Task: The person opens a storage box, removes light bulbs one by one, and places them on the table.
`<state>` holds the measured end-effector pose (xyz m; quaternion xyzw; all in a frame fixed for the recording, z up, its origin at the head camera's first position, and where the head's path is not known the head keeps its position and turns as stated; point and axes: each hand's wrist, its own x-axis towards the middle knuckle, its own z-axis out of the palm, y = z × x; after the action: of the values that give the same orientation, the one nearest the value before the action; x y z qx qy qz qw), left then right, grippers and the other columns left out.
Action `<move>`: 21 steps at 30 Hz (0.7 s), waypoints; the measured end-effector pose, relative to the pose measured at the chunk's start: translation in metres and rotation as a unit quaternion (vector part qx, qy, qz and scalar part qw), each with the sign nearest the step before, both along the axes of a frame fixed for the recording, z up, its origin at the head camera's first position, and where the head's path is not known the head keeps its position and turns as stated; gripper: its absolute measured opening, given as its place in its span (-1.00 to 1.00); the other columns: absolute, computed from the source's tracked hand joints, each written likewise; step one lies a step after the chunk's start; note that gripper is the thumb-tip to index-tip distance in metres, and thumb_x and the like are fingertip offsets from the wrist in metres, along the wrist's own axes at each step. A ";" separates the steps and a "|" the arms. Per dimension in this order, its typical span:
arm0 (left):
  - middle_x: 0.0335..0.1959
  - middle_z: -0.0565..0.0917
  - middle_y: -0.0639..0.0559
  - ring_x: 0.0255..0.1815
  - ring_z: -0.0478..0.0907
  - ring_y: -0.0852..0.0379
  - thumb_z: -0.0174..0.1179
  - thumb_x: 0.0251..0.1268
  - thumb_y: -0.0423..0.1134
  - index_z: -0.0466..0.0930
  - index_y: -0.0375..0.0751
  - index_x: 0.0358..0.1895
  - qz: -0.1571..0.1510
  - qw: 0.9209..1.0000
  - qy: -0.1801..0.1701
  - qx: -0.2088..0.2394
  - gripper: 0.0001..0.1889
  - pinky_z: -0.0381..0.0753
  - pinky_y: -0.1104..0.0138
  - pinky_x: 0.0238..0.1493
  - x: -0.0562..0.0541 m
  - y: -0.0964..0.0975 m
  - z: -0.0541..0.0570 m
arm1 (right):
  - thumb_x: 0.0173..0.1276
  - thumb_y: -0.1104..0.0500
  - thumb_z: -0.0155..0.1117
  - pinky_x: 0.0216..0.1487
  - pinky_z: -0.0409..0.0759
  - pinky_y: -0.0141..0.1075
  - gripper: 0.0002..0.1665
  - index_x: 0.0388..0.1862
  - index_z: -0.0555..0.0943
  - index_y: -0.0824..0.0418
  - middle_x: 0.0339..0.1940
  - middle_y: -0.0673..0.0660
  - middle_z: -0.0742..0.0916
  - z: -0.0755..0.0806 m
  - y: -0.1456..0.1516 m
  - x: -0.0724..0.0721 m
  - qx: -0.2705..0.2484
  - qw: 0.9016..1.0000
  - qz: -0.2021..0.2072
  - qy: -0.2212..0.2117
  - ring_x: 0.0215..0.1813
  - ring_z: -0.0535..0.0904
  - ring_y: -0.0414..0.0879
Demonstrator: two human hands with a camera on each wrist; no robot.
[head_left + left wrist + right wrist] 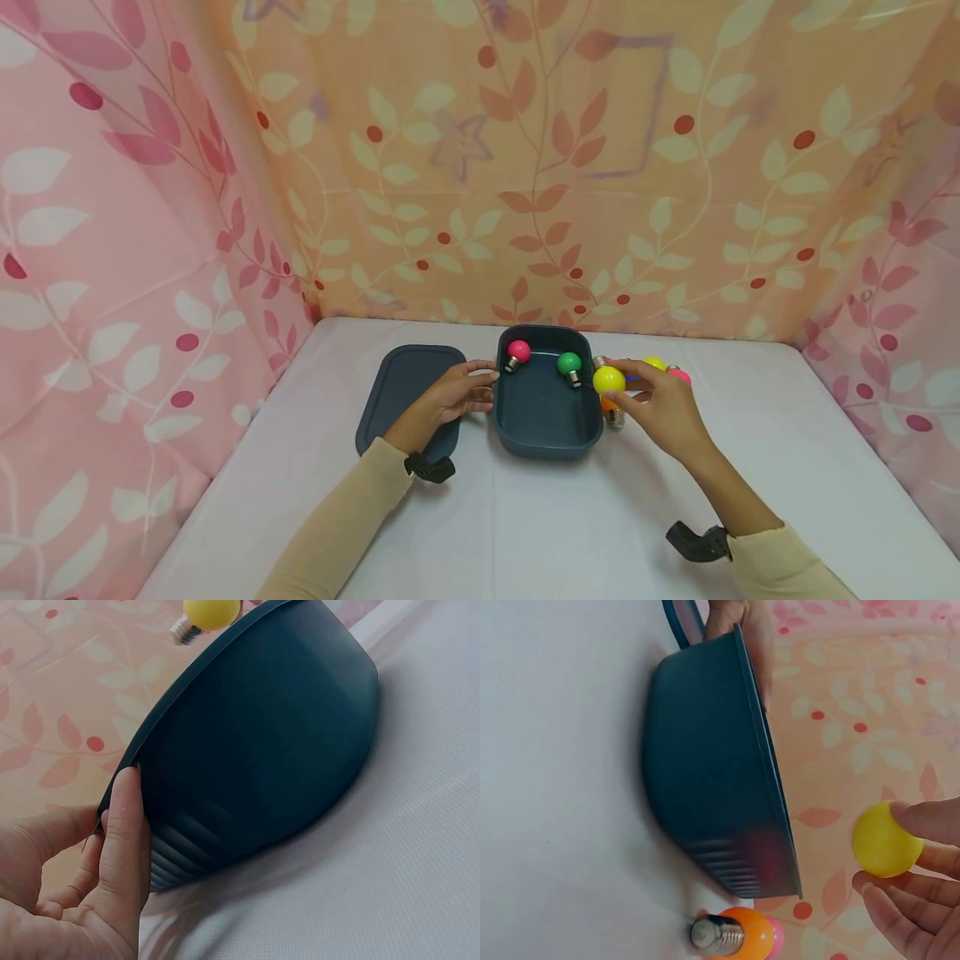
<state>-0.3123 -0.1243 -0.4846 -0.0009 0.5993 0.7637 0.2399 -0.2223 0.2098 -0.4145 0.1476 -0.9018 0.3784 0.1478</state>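
My right hand (667, 410) pinches a yellow light bulb (608, 380) between thumb and fingertips, above the right rim of a dark blue box (547, 450). In the right wrist view the yellow bulb (886, 841) is held up off the table, higher than the box rim. At the box's left side, my left hand (467, 390) grips the rim, thumb on top and fingers against the outer wall (255, 750). Inside the box lie a pink bulb (519, 351) at the back left and a green bulb (569, 364) at the right.
Right of the box, partly behind my right hand, is a group of bulbs: orange (748, 933), another yellow (655, 363), another pink (680, 377) and a blue one. A dark flat lid (405, 385) lies left of the box, under my left wrist. Patterned curtains surround the white table (465, 533).
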 end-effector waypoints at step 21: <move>-0.45 0.61 0.00 -0.50 0.60 0.20 0.15 0.51 -0.37 0.38 -0.32 0.36 0.002 1.000 -0.003 0.008 -0.58 0.72 0.36 -0.46 0.001 0.000 0.002 | 0.36 -0.06 0.45 -0.18 0.59 -0.63 -0.36 0.28 0.61 0.28 0.27 0.39 0.61 -0.018 0.040 0.009 -0.065 0.992 -0.077 -0.071 0.08 0.69 0.28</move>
<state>-0.3112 -0.1244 -0.4831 -0.0029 0.5924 0.7689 0.2403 -0.2130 0.2503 -0.4323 0.0406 -0.8921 0.4335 0.1211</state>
